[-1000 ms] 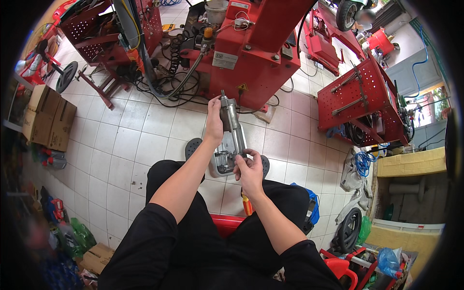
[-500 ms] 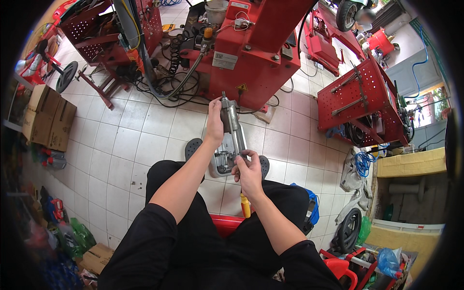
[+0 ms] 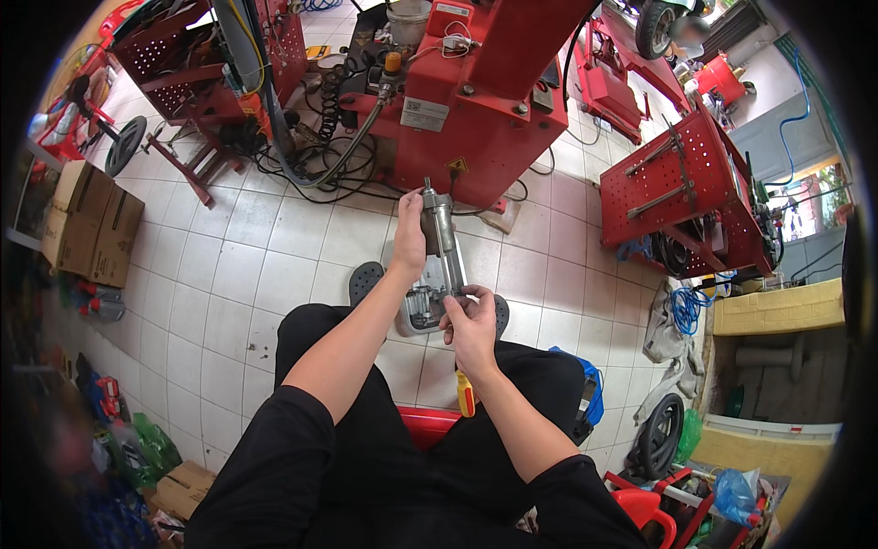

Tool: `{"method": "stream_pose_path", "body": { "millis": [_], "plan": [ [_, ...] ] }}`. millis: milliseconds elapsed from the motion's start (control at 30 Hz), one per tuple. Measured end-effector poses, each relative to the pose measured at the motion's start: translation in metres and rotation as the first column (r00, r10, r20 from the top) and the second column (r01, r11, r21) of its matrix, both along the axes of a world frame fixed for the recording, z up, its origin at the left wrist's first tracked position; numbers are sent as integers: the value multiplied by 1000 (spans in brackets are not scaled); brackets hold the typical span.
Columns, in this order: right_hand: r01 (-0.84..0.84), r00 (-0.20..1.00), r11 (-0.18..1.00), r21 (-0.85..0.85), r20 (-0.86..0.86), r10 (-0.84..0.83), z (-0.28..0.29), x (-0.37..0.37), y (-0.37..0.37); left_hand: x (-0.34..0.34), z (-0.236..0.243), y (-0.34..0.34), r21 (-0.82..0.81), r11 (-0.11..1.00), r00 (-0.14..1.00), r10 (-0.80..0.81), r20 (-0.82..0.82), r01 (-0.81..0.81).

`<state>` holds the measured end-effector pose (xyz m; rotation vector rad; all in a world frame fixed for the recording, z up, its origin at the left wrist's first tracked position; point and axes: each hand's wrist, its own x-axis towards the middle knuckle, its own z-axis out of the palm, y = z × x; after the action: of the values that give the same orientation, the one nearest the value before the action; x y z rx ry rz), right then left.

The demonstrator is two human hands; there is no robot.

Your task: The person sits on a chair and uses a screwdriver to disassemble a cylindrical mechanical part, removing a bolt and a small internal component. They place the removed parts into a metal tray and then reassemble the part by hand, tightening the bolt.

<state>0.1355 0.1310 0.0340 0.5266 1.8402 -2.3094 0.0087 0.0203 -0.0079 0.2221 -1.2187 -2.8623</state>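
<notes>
In front of my knees my left hand [image 3: 411,240] is wrapped around the left side of a grey metal starter motor [image 3: 441,224], a cylinder whose thin shaft points away from me. A long thin rod or bolt runs along its body. My right hand [image 3: 472,329] is closed, thumb and fingers together at the motor's near end. From under that palm sticks the yellow and red handle of a screwdriver [image 3: 466,395]; its blade is hidden. Beneath, on the floor, lies a metal tray [image 3: 430,331] with small metal parts in it.
A red machine [image 3: 476,137] with hoses and cables stands just ahead. To its right is a red perforated tool cart [image 3: 658,197]; at left, cardboard boxes [image 3: 91,224]. Grey clogs [image 3: 366,282] flank the tray on the tiled floor [image 3: 219,320]. A tyre [image 3: 660,435] lies at lower right.
The motor has shifted slightly right and toward me, with my left hand moving along. The screwdriver handle has tipped a little. My right hand stays nearly in place.
</notes>
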Motion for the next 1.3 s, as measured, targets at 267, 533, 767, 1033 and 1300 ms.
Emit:
{"method": "stream_pose_path", "body": {
  "millis": [267,533,767,1033,1300],
  "plan": [
    [-91,986,990,-112,128,105,5,-6,6,6,4,3,14,1000,1000,-10,27,9],
    [-106,994,992,64,48,103,-15,-5,3,3,-8,5,-33,999,1000,-28,8,28],
    [-110,981,993,-45,154,116,2,-10,4,4,-11,7,-73,997,999,-32,5,32],
    [-137,991,984,111,24,135,-32,-9,5,6,-6,10,-61,998,1000,-27,8,27],
    [-100,992,972,214,-56,114,-29,-7,0,8,-7,10,-90,995,998,-42,42,46]
  ]
}}
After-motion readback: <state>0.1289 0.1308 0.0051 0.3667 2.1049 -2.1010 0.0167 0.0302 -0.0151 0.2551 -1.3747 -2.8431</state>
